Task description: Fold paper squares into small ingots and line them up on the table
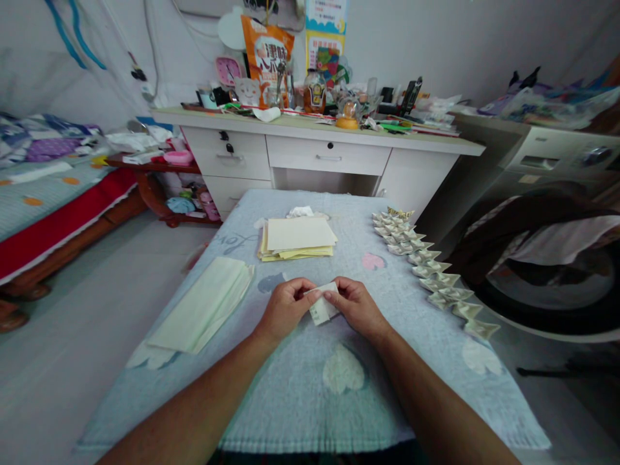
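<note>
Between my two hands is a small folded piece of paper, pale with some green print at its lower corner. My left hand pinches its left side, thumb on top. On its right side my right hand grips it the same way, with the thumb tips close together. Just beyond my hands lies a stack of cream and yellow paper sheets. Left of my left hand rests a pile of long pale green paper. Folded paper boats stand in rows along the right side.
A light blue patterned cloth covers the table. Crumpled white tissue lies behind the stack. Farther back stands a white desk crowded with jars and packets. A washing machine is on the right, a bed on the left.
</note>
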Demonstrator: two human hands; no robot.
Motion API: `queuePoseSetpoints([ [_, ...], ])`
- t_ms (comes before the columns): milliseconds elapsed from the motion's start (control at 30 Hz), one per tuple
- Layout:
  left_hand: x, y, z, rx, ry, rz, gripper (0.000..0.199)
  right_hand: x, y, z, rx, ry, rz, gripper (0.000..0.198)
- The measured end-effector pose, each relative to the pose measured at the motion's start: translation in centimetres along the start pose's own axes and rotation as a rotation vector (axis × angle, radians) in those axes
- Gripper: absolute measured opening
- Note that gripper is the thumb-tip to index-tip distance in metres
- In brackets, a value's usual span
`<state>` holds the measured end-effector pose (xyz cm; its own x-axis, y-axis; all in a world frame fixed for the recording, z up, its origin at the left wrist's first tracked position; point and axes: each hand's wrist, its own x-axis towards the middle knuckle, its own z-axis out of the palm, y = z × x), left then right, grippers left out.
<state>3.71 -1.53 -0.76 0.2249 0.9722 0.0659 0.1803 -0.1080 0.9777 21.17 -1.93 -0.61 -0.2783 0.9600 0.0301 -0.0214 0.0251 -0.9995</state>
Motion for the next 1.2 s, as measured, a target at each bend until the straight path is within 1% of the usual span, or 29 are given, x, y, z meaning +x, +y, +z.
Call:
queuePoseSetpoints([
  [67, 0.04, 0.06, -0.12, -0.016, 0.026, 0.002, 0.025, 0.02, 0.16, -0.16, 0.008, 0.009, 0.003, 0.029],
  [200, 0.00, 0.01, -0.29, -0.056, 0.029, -0.007, 0.024, 0.06, 0.41, -0.36, 0.031, 0.002, 0.013, 0.026],
  [533, -0.15, 0.52, -0.77, -0.010, 0.048, 0.026, 0.022, 0.00, 0.06, -0.52, 0.066, 0.034, 0.036, 0.028],
  [733, -0.13, 0.61, -0.87, -0.106, 0.022, 0.013, 0.023, 0.00, -0.14, -0.41, 0.090, 0.035, 0.039, 0.028],
  [900, -0.10, 0.69, -0.65, -0.190, 0.034, -0.010, 0.023, -0.07, -0.32, -0.45, 0.101, 0.048, 0.042, 0.030],
  [1067, -0.09, 0.42, -0.50, -0.257, -0.045, -0.018, 0.023, -0.03, -0.25, -0.50, 0.101, 0.048, 0.038, 0.030],
  [1133, -0.07, 0.25, -0.46, -0.223, -0.062, -0.028, 0.024, -0.02, -0.21, -0.48, 0.099, 0.045, 0.033, 0.029],
  [1200, -0.04, 0.13, -0.44, -0.173, -0.049, -0.039, 0.022, -0.01, -0.18, -0.45, 0.097, 0.040, 0.032, 0.030],
])
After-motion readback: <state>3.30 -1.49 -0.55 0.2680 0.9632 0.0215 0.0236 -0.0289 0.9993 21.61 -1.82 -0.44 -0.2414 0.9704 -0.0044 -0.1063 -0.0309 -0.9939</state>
